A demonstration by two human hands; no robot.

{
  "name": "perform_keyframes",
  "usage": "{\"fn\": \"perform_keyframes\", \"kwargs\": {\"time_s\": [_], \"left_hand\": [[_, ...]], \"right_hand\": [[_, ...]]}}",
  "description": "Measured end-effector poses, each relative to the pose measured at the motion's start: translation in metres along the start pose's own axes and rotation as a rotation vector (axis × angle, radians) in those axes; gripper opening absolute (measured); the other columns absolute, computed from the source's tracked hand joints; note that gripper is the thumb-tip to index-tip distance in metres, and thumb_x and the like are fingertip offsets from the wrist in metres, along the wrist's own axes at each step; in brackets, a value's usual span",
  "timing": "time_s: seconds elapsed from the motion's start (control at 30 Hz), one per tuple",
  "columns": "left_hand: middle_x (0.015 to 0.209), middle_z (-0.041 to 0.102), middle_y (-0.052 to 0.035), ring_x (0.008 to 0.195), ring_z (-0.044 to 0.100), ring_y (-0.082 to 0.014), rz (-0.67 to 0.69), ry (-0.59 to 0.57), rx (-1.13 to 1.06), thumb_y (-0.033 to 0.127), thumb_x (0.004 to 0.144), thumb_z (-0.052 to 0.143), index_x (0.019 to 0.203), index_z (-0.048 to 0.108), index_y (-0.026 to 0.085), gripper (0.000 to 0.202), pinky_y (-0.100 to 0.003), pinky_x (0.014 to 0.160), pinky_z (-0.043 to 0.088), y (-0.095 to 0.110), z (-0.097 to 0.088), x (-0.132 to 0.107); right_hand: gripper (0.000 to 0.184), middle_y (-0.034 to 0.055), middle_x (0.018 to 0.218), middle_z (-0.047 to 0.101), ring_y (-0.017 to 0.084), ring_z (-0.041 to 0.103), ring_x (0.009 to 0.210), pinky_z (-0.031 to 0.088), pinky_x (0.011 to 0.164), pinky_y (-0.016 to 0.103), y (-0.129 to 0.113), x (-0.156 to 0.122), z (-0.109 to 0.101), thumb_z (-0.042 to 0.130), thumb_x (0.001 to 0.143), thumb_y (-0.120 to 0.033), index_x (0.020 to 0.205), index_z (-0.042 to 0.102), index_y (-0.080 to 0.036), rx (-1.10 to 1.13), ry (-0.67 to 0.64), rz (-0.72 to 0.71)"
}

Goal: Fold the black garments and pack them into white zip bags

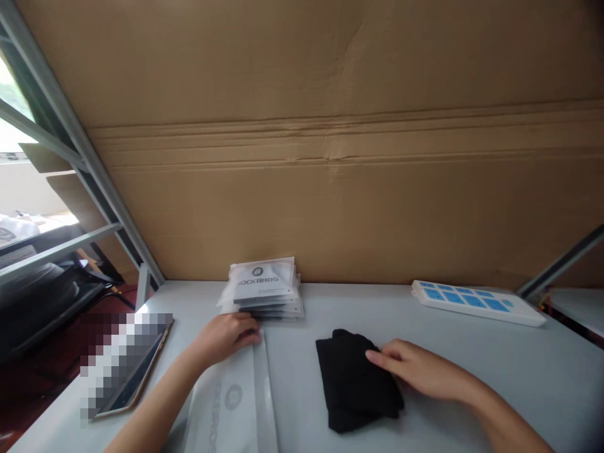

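Note:
A folded black cloth (352, 384) lies flat on the grey table (472, 365) in front of me. My right hand (415, 368) rests on the cloth's right edge with fingers stretched out flat. An empty clear plastic bag with ROCKBROS print (236, 402) lies to the left. My left hand (226, 336) presses on the far end of this bag, fingers curled down against it. Just behind that hand stands a stack of several packed ROCKBROS bags (264, 289).
A phone (127, 371), partly blurred out, lies at the table's left edge. A white power strip with blue sockets (476, 302) sits at the back right. A large cardboard sheet (330, 157) forms the wall behind. Grey metal shelf posts (70, 138) stand at left.

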State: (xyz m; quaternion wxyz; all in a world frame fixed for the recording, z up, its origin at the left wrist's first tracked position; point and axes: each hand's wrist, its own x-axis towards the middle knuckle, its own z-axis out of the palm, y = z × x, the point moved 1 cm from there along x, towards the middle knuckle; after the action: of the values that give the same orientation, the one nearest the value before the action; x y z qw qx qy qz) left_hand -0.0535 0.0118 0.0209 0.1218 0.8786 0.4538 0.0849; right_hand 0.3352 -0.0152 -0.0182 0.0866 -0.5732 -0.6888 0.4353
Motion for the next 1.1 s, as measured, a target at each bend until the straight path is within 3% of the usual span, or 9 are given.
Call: {"fn": "perform_keyframes", "kwargs": {"time_s": [0.1,0.3,0.4,0.5,0.63,0.7,0.83,1.0,1.1], "left_hand": [[0.092,0.072,-0.0075,0.081,0.067,-0.0241,-0.011,0.029,0.057,0.033,0.101,0.046,0.092,0.071,0.021,0.029,-0.029,0.07,0.045,0.007,-0.002,-0.002],[0.099,0.069,-0.0074,0.088,0.065,-0.027,0.059,0.034,0.158,0.032,0.097,0.055,0.105,0.069,0.022,0.019,-0.035,0.077,0.05,0.057,0.002,-0.009],[0.12,0.066,-0.0102,0.102,0.064,-0.0338,0.088,-0.06,0.14,0.057,0.08,0.077,0.125,0.064,0.026,0.056,-0.044,0.088,0.051,0.073,0.013,-0.018],[0.136,0.061,-0.0126,0.119,0.058,-0.0382,0.122,-0.087,0.107,0.076,0.067,0.076,0.135,0.059,0.029,0.085,-0.049,0.102,0.045,0.064,0.022,-0.029],[0.141,0.059,-0.013,0.125,0.056,-0.0378,0.124,-0.095,0.092,0.077,0.07,0.072,0.139,0.056,0.029,0.085,-0.047,0.103,0.046,0.039,0.015,-0.039],[0.137,0.061,-0.0122,0.121,0.058,-0.0384,0.115,-0.087,0.11,0.07,0.072,0.077,0.135,0.058,0.029,0.078,-0.047,0.1,0.048,0.042,0.006,-0.038],[0.117,0.069,-0.0108,0.1,0.067,-0.0341,0.093,-0.038,0.143,0.041,0.092,0.069,0.125,0.063,0.024,0.038,-0.049,0.089,0.053,0.094,0.006,-0.018],[0.109,0.069,-0.0164,0.096,0.066,-0.0397,0.158,-0.187,0.164,0.066,0.077,0.075,0.127,0.059,0.018,0.071,-0.049,0.077,0.057,0.175,0.048,0.021],[0.113,0.067,-0.0191,0.1,0.065,-0.041,0.109,-0.245,0.194,0.045,0.085,0.073,0.125,0.057,0.016,0.052,-0.046,0.073,0.057,0.192,0.062,0.035]], "right_hand": [[0.069,0.0008,0.05,0.057,0.015,0.051,0.049,0.039,0.055,0.028,0.003,-0.003,-0.006,0.03,0.09,-0.079,0.058,0.052,-0.022,0.007,-0.075,-0.021],[0.045,-0.0018,0.056,0.058,0.014,0.05,0.054,0.036,0.056,0.026,-0.007,-0.005,-0.006,0.054,0.084,-0.063,0.065,0.05,-0.023,-0.02,-0.072,-0.061],[0.037,-0.002,0.056,0.057,0.014,0.049,0.055,0.035,0.056,0.026,-0.011,-0.006,-0.004,0.056,0.085,-0.052,0.064,0.05,-0.022,-0.032,-0.08,-0.068],[0.034,-0.002,0.056,0.058,0.014,0.048,0.055,0.034,0.056,0.026,-0.012,-0.006,-0.002,0.056,0.085,-0.047,0.064,0.05,-0.022,-0.034,-0.074,-0.078],[0.032,-0.0024,0.055,0.059,0.013,0.049,0.055,0.033,0.055,0.025,-0.011,-0.006,-0.003,0.059,0.083,-0.046,0.063,0.051,-0.022,-0.017,-0.08,-0.093],[0.032,-0.0031,0.055,0.059,0.013,0.049,0.055,0.033,0.055,0.024,-0.012,-0.006,-0.004,0.061,0.082,-0.045,0.062,0.049,-0.022,0.001,-0.097,-0.1],[0.029,-0.0049,0.054,0.057,0.012,0.048,0.053,0.034,0.053,0.023,-0.013,-0.006,-0.002,0.065,0.077,-0.042,0.062,0.049,-0.023,0.048,-0.183,-0.103],[0.025,-0.0075,0.052,0.053,0.01,0.046,0.05,0.032,0.048,0.02,-0.013,-0.004,0.001,0.069,0.075,-0.033,0.064,0.049,-0.022,0.072,-0.217,-0.092],[0.017,-0.0085,0.055,0.054,0.011,0.049,0.052,0.034,0.05,0.02,-0.013,-0.004,0.001,0.067,0.077,-0.025,0.073,0.05,-0.022,0.076,-0.167,-0.103]]}}
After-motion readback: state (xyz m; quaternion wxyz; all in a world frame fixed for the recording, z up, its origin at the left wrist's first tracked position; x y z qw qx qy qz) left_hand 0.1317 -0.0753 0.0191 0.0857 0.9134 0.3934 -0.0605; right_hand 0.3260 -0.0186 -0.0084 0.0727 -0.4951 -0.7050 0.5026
